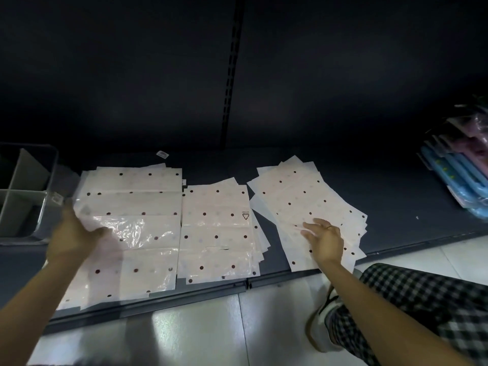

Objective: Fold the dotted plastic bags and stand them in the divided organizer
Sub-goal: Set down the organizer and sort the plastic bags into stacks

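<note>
The left hand (72, 231) has its grip closed on the left edge of the top pale, dark-dotted plastic bag (132, 231) of the left pile, lifting that side so the film crinkles and shines. The right hand (323, 237) lies spread and flat on the right-hand fanned pile of dotted bags (303, 202), pressing rather than gripping anything. A third pile (216, 231) lies between them, all on the dark shelf (396, 196).

By my reading the task has barely begun: every bag in sight lies flat and unfolded. The grey divided organizer (23, 191) sits at the far left, its visible compartments apparently empty.

The organizer is cut off by the frame's left edge, so the rest of it is unseen. How many bags each pile holds cannot be counted. The blue and pink packets (459, 175) at the right are blurred.
</note>
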`<action>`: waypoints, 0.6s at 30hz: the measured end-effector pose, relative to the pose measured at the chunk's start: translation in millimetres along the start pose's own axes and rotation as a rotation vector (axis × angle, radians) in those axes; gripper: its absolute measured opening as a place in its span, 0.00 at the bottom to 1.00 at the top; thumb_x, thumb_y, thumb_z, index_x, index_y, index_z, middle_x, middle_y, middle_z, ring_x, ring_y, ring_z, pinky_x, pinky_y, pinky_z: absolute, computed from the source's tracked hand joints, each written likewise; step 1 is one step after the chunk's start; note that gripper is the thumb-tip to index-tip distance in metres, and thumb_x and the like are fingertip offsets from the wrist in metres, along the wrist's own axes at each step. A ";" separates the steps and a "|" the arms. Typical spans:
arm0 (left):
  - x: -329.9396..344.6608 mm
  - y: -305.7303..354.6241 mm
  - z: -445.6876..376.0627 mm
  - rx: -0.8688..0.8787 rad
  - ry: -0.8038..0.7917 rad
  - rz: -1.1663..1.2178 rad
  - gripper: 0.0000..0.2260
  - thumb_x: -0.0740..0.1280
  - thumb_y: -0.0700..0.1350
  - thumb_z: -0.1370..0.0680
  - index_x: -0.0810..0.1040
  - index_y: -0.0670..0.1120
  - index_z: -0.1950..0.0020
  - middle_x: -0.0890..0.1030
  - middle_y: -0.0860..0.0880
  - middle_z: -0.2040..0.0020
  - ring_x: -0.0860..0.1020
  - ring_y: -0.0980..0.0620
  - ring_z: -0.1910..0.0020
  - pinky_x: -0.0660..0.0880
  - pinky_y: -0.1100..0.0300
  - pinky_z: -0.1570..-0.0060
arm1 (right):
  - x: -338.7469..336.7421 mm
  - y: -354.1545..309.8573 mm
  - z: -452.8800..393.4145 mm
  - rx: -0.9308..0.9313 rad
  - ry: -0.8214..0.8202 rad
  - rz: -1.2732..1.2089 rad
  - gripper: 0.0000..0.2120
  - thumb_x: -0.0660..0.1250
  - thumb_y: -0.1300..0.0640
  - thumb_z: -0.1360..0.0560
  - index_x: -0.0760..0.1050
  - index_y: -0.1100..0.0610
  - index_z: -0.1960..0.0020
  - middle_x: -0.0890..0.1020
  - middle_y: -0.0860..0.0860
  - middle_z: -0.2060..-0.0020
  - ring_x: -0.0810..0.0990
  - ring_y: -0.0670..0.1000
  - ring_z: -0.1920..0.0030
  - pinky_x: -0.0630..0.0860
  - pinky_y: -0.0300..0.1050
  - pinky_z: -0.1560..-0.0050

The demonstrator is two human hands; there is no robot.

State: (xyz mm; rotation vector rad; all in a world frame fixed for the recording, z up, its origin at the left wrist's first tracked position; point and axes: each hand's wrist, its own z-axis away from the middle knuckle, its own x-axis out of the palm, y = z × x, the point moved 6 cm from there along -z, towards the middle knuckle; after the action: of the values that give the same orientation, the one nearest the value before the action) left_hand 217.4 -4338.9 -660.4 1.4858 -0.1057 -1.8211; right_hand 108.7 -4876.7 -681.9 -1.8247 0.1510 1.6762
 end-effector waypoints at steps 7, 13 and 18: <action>32.4 69.8 61.3 0.375 -0.072 0.080 0.23 0.69 0.43 0.24 0.69 0.43 0.30 0.72 0.39 0.34 0.71 0.39 0.38 0.70 0.47 0.42 | -11.9 -57.8 1.2 -0.043 0.087 -0.108 0.12 0.61 0.55 0.21 0.81 0.59 0.46 0.81 0.56 0.48 0.75 0.59 0.48 0.71 0.51 0.49; 94.0 143.8 139.2 0.060 -0.735 0.824 0.25 0.66 0.58 0.28 0.71 0.47 0.35 0.78 0.46 0.40 0.79 0.50 0.46 0.78 0.59 0.55 | -14.1 -188.1 62.8 -0.447 -0.010 -0.371 0.11 0.63 0.51 0.22 0.82 0.55 0.51 0.78 0.51 0.62 0.72 0.53 0.55 0.69 0.47 0.56; 72.6 134.3 104.2 0.138 -0.342 0.618 0.14 0.64 0.33 0.23 0.73 0.41 0.38 0.79 0.38 0.42 0.78 0.44 0.51 0.76 0.54 0.54 | 2.8 -216.8 93.4 -0.704 -0.155 -0.407 0.13 0.61 0.49 0.23 0.81 0.52 0.46 0.81 0.47 0.51 0.73 0.50 0.46 0.71 0.44 0.45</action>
State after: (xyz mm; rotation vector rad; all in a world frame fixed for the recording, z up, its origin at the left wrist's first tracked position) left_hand 192.7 -4517.0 -617.4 1.0500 -0.7824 -1.5459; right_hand 136.7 -4656.9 -600.4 -1.9991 -0.9212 1.6675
